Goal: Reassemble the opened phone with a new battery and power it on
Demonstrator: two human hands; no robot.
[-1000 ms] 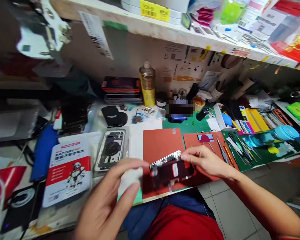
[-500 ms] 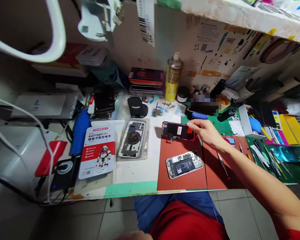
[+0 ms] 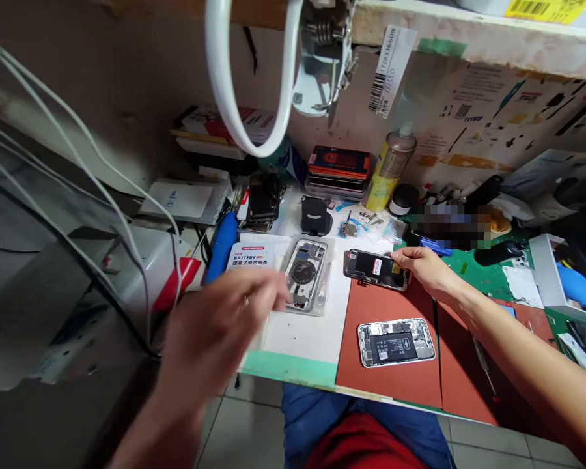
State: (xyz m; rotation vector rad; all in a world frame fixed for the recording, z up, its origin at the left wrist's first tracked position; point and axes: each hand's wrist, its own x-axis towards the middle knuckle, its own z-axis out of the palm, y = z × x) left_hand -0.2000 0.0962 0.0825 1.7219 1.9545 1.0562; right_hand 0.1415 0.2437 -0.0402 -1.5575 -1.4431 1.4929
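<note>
My right hand (image 3: 422, 266) pinches the right end of a phone screen (image 3: 371, 268) between thumb and fingers. The screen lies with its back side up, a small white-and-red label on it, at the top of the reddish-brown mat. Below it on the mat rests an opened phone body (image 3: 395, 344), its black battery and inner parts showing. My left hand (image 3: 224, 319) is raised over the left of the bench, smeared by motion, so its finger state is unclear. It partly covers a battery package (image 3: 248, 257). Just right of it, a phone back housing (image 3: 303, 273) sits in a clear tray.
A black stand (image 3: 315, 216), a stack of phone parts (image 3: 339, 170) and a spray can (image 3: 389, 166) line the back. A white lamp ring (image 3: 244, 140) hangs above. Cables (image 3: 141, 251) run along the left. A screwdriver (image 3: 484, 368) lies on the right mat.
My left hand has risen into view from the bottom edge. The view has turned left, so the bench things appear further right. My right hand still holds the screen.
</note>
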